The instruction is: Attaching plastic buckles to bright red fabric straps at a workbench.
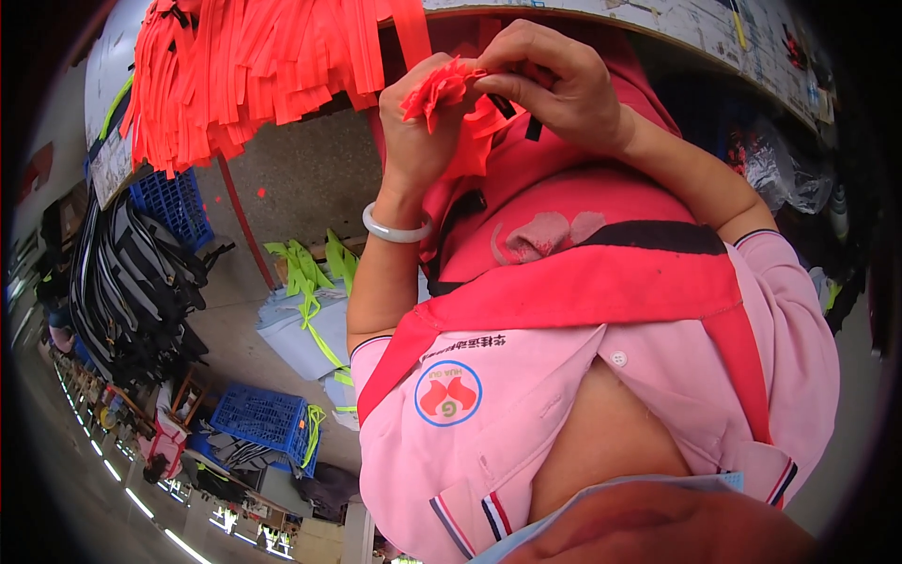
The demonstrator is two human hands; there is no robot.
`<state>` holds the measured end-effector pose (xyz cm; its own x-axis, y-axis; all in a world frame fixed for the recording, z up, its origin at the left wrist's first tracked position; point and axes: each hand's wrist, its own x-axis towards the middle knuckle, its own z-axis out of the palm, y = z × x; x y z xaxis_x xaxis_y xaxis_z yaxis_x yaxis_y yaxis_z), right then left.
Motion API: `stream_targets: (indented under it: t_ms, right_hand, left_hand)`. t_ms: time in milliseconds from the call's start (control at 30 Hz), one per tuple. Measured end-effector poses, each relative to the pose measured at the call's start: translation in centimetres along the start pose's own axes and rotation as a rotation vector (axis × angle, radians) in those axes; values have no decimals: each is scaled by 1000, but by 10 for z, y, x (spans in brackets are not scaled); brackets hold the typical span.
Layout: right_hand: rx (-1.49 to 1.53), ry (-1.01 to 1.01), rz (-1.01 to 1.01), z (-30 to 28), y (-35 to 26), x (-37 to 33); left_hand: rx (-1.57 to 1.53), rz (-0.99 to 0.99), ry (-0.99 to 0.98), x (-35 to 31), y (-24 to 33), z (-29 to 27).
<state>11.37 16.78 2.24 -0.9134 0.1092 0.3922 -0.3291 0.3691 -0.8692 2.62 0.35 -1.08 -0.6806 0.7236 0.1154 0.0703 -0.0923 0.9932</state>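
My left hand (420, 127), with a pale bangle (396, 226) on its wrist, is closed around a bunch of bright orange-red fabric strips (440, 89). Their gathered ends stick out above the fist, and more of the same fabric hangs below it. Close against it, my right hand (556, 83) pinches at the edge of the bunch with thumb and forefinger. Short black pieces (534, 128) poke out under its fingers; what they belong to is partly hidden. Both hands are raised in front of my red apron (583, 291).
A thick row of orange-red strips (272, 56) hangs over the table edge at left. The white worktop (648, 21) runs along the far side. Black and grey straps (132, 291) hang at left near blue crates (258, 418). Yellow-green strips (305, 273) lie on pale sheets below.
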Motion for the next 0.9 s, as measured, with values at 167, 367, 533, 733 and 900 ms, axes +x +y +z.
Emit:
stream_targets:
  t_ms: [167, 367, 533, 733, 900]
  right_hand:
    - [-35, -27, -63, 0, 3, 1]
    - [-1, -11, -21, 3, 2, -2]
    - [-22, -40, 48, 2, 2, -1]
    - [-70, -29, 70, 2, 3, -5]
    - [-96, -55, -39, 1, 4, 0]
  left_hand:
    - [-88, -1, 50, 0, -1, 4]
    - [-11, -34, -49, -1, 0, -2]
    - [0, 38, -28, -3, -10, -3]
    - [-39, -104, -133, 2, -3, -6]
    - [44, 61, -20, 0, -1, 1]
